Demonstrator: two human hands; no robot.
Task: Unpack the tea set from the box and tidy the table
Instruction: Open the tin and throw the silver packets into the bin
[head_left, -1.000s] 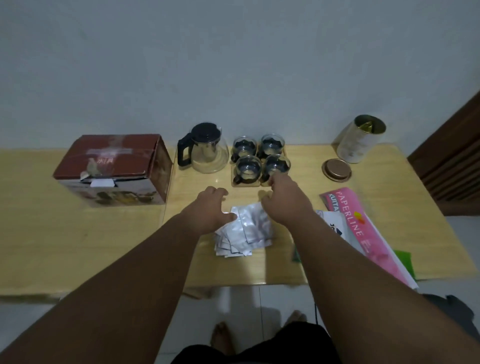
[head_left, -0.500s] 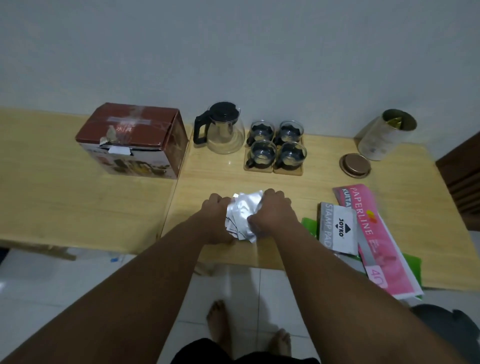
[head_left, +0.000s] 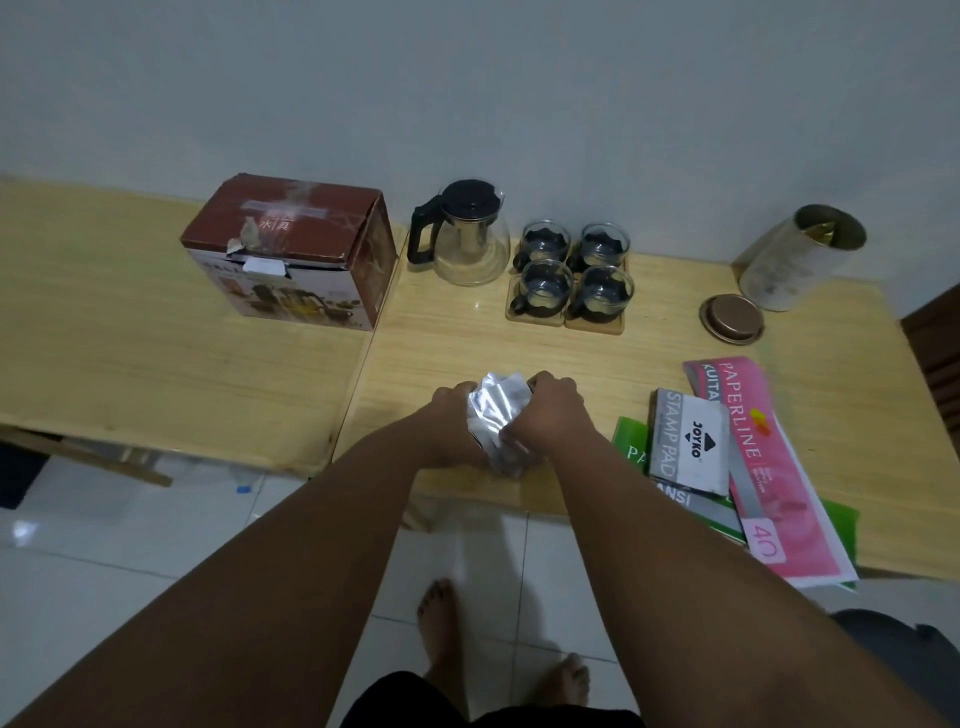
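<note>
A bunch of silver foil packets (head_left: 496, 415) is gathered between my left hand (head_left: 451, 423) and my right hand (head_left: 553, 415) near the table's front edge; both hands press in on it from the sides. Behind them stand a glass teapot (head_left: 465, 234) with a black lid and handle, and several glass cups (head_left: 571, 273) in black holders on wooden coasters. The brown tea set box (head_left: 291, 249) sits closed at the back left.
An open tin can (head_left: 800, 257) leans at the back right with its round lid (head_left: 732, 318) beside it. A stamp pad box (head_left: 691, 449), a pink paper pack (head_left: 769, 467) and green sheets lie at the right front. The wooden table (head_left: 156, 364) has a seam in the middle.
My hands have pushed the spread foil packets together into a tight bunch and drawn it toward the table's front edge. The view has shifted down and left.
</note>
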